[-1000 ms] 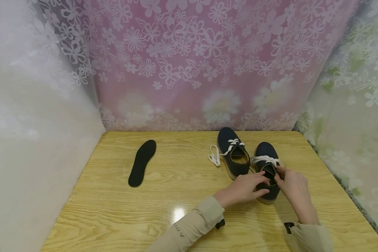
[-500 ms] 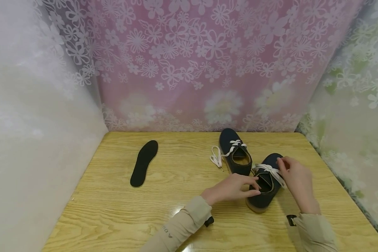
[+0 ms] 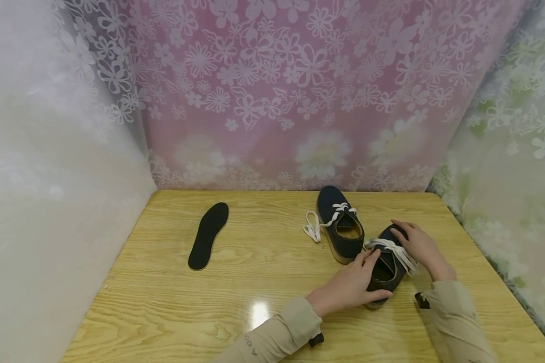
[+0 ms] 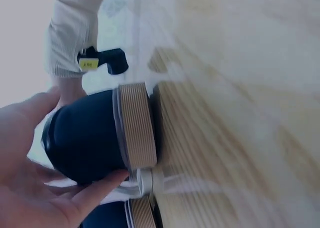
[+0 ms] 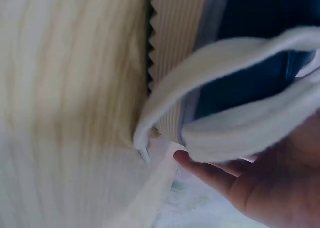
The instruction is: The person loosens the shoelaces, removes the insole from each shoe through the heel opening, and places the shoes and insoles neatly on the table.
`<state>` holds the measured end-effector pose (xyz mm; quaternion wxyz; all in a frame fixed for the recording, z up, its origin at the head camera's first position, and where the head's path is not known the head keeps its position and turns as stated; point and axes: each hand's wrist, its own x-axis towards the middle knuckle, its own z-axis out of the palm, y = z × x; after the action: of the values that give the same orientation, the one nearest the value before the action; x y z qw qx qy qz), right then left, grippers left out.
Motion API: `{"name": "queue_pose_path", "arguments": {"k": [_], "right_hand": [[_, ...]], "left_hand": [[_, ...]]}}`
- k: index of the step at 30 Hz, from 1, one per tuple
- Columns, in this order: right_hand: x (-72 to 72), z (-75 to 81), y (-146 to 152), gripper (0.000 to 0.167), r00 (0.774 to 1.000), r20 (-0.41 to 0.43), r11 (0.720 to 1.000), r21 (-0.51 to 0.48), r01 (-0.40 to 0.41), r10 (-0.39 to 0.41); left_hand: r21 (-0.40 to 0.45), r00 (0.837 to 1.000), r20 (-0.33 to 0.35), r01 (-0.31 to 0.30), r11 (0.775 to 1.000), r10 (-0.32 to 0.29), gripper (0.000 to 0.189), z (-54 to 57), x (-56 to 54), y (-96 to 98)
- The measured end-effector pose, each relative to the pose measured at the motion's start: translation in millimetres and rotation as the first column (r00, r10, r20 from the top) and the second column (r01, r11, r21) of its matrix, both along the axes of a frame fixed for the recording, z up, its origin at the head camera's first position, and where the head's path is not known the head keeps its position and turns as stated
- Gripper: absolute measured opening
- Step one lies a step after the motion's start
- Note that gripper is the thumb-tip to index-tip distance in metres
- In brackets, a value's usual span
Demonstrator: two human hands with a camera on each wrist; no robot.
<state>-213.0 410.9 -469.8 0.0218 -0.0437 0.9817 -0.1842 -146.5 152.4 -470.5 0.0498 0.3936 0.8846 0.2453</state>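
A navy canvas shoe [image 3: 394, 277] with white laces [image 3: 392, 246] sits at the table's right side, toe angled away and to the right. My left hand [image 3: 349, 285] grips its heel end, thumb behind the heel and fingers along the left side. In the left wrist view that hand [image 4: 35, 188] spans the dark heel [image 4: 85, 133] above the ribbed tan sole. My right hand [image 3: 420, 247] holds the toe, fingers bent over its front. A lace loop [image 5: 225, 62] hangs down the shoe's side in the right wrist view, close to my right hand [image 5: 280, 188].
The matching shoe [image 3: 347, 247] stands just to the left, its untied lace [image 3: 312, 229] looped on the table [image 3: 254, 237]. A black insole [image 3: 207, 237] lies at the left. A pink floral curtain [image 3: 254, 101] hangs behind the table's back edge.
The shoe has turned so its toe points more to the right and has come nearer. My right hand went from the opening and laces to the toe; my left hand took the heel.
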Motion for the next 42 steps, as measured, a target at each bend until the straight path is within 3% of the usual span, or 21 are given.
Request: {"name": "queue_pose_path", "arguments": {"k": [6,11,17,23,34,42], "right_hand": [[1.9,-3.6,-1.6,0.059,1.000,-0.007,1.000,-0.020,0.024,-0.024],[6.5,-3.8,-3.4,0.060,0.999,-0.027,0.999,-0.011,0.035,-0.035],[17.9,-0.7,-6.8,0.057,0.996,-0.059,0.998,0.016,0.065,-0.064],[27.2,1.1,-9.8,0.056,0.994,-0.045,0.994,0.040,0.106,-0.104],[41.0,3.0,-17.2,0.060,0.992,0.021,0.991,0.037,0.127,-0.128],[52.5,9.0,-25.5,0.057,0.992,0.052,0.993,0.040,0.112,-0.114]], "left_hand": [[-0.064,0.997,-0.012,-0.071,0.995,0.070,0.097,1.9,3.8,6.6],[-0.056,0.997,-0.028,-0.076,0.996,0.074,0.102,-1.4,3.3,4.8],[-0.020,1.000,0.017,0.006,1.000,-0.006,0.097,-1.3,-6.3,-14.1],[0.027,0.986,0.130,0.099,0.995,-0.102,0.092,3.5,-19.7,-40.8],[0.059,0.987,0.136,0.078,0.995,-0.085,0.094,1.0,-17.0,-59.1],[0.095,0.969,0.176,0.157,0.983,-0.172,0.089,3.1,-27.2,-84.7]]}}
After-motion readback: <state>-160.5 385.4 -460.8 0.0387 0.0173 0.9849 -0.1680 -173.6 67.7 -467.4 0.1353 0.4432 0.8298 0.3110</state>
